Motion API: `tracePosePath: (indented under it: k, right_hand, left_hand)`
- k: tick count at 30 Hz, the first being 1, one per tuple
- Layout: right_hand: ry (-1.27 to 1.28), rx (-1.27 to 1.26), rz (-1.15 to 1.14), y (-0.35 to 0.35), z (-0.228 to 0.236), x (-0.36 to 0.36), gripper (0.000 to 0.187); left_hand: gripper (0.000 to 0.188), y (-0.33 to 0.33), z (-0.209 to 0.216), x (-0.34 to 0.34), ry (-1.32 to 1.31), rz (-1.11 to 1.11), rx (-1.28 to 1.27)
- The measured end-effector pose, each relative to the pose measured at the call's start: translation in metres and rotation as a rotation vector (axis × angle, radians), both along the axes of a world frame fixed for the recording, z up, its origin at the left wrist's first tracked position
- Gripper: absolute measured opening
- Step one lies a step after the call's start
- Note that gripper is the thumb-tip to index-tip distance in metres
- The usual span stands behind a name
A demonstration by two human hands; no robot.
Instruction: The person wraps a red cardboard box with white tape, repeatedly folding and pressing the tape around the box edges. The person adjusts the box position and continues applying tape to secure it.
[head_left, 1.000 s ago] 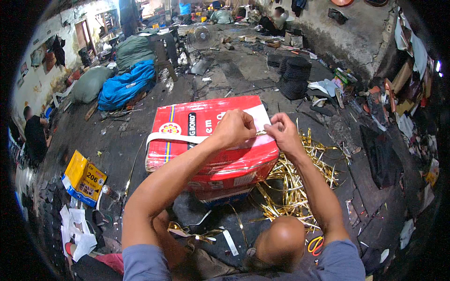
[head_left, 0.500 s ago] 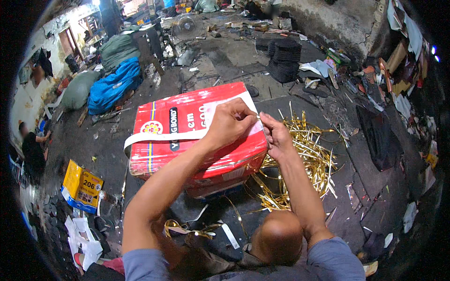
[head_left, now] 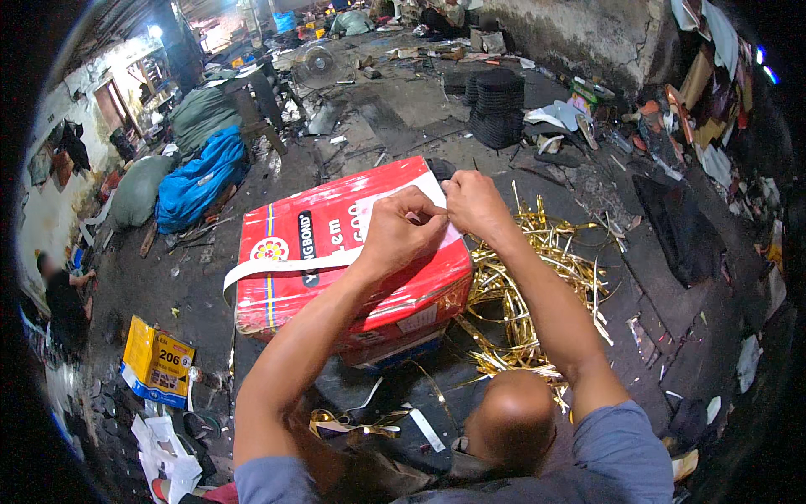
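A red cardboard box (head_left: 281,218) with a yellow flower emblem lies before me, its top wrapped in shiny clear tape. Across that top runs a narrow white strip (head_left: 294,265), its left end curling over the box's edge and its other part passing beneath my left hand (head_left: 403,231). That hand is closed, thumb and forefinger pinched at the strip near the box's right end. Close beside it, my right hand (head_left: 474,204) is also closed, its fingertips together at the right edge; what they grip is hidden. A heap of gold strips (head_left: 541,290) lies right of the box.
Near my bent knee (head_left: 508,416) are a loose white strip (head_left: 426,430) and gold scraps (head_left: 353,422). A yellow carton piece (head_left: 159,361) lies left. Farther off are a blue bundle (head_left: 201,178), stacked black pieces (head_left: 497,109) and a fan (head_left: 317,65). Another person (head_left: 65,302) sits far left.
My right hand has moved up and slightly left and turned, its back now showing. My left hand stays pinched over the box. The whole view has shifted a little.
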State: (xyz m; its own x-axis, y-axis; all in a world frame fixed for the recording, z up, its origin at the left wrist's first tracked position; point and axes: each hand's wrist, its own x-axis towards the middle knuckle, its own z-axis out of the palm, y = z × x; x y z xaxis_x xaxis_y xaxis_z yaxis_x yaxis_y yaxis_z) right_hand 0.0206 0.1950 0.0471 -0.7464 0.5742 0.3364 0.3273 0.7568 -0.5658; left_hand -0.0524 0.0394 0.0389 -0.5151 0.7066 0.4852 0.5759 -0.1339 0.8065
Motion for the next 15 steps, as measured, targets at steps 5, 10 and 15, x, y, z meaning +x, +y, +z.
tracePosePath:
  k: [5,10,15]
  right_hand:
    - [0.307,-0.338,0.05,0.013,-0.058,0.0,0.038]
    - [0.355,-0.372,0.054,0.004,-0.089,0.0,0.035]
    - [0.375,-0.457,0.047,0.014,-0.139,-0.002,0.036]
  left_hand:
    - [0.006,0.003,0.001,-0.002,-0.075,-0.023,-0.028]
    - [0.005,0.002,0.0,-0.003,-0.05,-0.016,-0.03]
    - [0.005,0.002,0.003,-0.003,-0.024,-0.029,-0.015]
